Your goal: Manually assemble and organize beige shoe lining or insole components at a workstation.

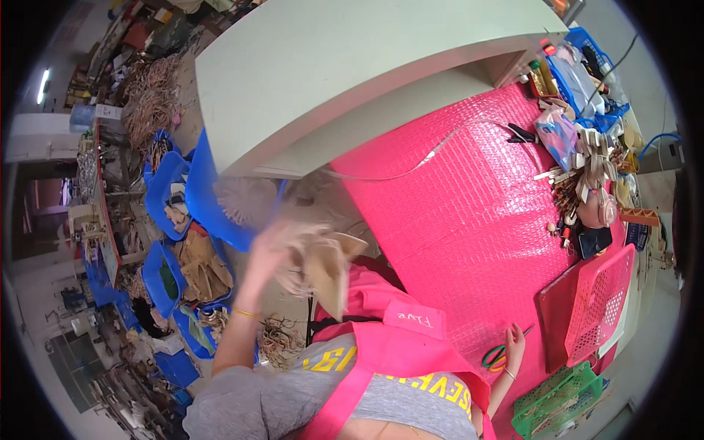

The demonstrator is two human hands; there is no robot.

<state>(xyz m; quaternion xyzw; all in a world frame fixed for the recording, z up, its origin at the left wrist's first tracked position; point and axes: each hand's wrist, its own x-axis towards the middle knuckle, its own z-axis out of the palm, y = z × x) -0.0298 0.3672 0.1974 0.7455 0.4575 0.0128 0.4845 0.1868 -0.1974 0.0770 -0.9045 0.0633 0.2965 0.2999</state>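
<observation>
My left hand (pixel 275 246) is raised at the left of my apron, smeared by motion. It holds a bundle of beige flat pieces (pixel 328 275), which look like leather or stiff cloth; their exact kind is blurred. On the right, my right hand (pixel 515 350) is low over the pink table cover (pixel 440 213), its fingers closed around the middle of a pair of scissors (pixel 493 358). The green and yellow handles stick out to the left of the hand, and a dark tip shows beyond it. A pale round fringed bundle (pixel 246 199) lies in a blue bin by the left hand.
Blue bins (pixel 167 194) with beige scraps stand at the left. A pale cabinet or shelf (pixel 352 66) rises at the table's far side. Along the right edge are a pink basket (pixel 601 304), a green basket (pixel 559 400), a dark phone-like slab (pixel 595 242) and bundled strips (pixel 595 158).
</observation>
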